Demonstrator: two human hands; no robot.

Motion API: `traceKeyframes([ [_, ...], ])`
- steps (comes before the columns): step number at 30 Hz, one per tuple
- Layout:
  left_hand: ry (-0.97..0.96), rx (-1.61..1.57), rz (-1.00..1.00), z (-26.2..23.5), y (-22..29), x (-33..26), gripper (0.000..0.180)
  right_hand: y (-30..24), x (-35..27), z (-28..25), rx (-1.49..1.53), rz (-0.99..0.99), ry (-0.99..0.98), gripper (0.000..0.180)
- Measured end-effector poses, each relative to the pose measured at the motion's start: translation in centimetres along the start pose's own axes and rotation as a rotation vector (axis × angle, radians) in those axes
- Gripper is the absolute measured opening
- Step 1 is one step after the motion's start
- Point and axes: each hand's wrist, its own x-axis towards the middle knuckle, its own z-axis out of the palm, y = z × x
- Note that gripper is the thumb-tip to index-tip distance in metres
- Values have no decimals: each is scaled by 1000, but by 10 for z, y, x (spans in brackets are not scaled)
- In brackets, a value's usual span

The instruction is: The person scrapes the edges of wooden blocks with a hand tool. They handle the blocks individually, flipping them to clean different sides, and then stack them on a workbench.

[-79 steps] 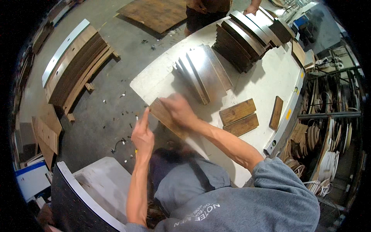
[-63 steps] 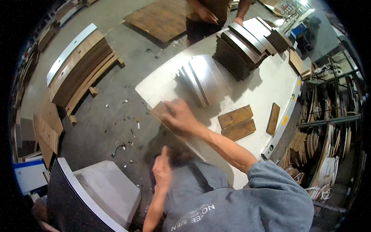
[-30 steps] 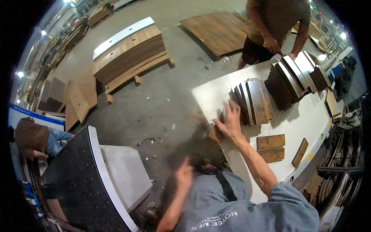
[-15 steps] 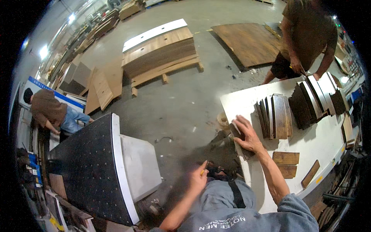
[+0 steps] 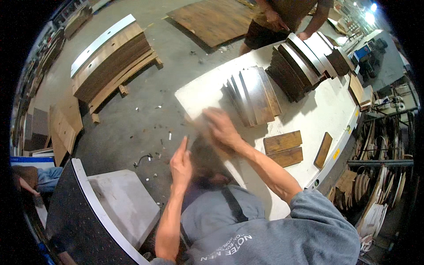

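Note:
My right hand (image 5: 223, 130), smeared by motion, is at the left edge of the white table with a dark brown wooden board (image 5: 211, 140) under its palm and fingers. The board is blurred too. My left hand (image 5: 181, 164) is apart from the table, its index finger extended and the other fingers curled. What those fingers hold is hidden. Just beyond my right hand a row of dark wooden boards (image 5: 260, 97) leans together on the white table (image 5: 282, 203). Two short brown boards (image 5: 283, 149) lie flat nearer me, with a narrow one (image 5: 323, 150) to their right.
Across the table a person (image 5: 291, 17) handles a longer row of boards (image 5: 300, 62). A stack of wood panels (image 5: 112, 62) sits on a pallet at far left. A black panel (image 5: 84, 216) with a white edge is at lower left. Racks of curved pieces (image 5: 375, 181) stand at right.
My view has turned right, so the table appears further left. My left hand has risen in view, and the small yellow thing seen in it before no longer shows. My right hand stays at the board.

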Motion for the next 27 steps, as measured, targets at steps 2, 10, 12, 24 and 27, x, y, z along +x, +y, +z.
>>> traceKeyframes([
  [2, 10, 15, 55, 5, 6, 22, 52, 3, 0, 4, -4, -19, 23, 46],
  [10, -19, 137, 100, 10, 10, 59, 60, 13, 1, 13, 73, -64, 83, 41],
  [12, -14, 160, 93, 11, 12, 62, 60, 14, 2, 13, 80, -70, 97, 40],
  [24, -133, 393, 254, 13, 30, 44, 67, 11, 2, 13, 58, -54, 115, 40],
  [27, -204, 377, 284, 22, 41, 23, 69, 16, 7, 11, 108, -67, 87, 40],
])
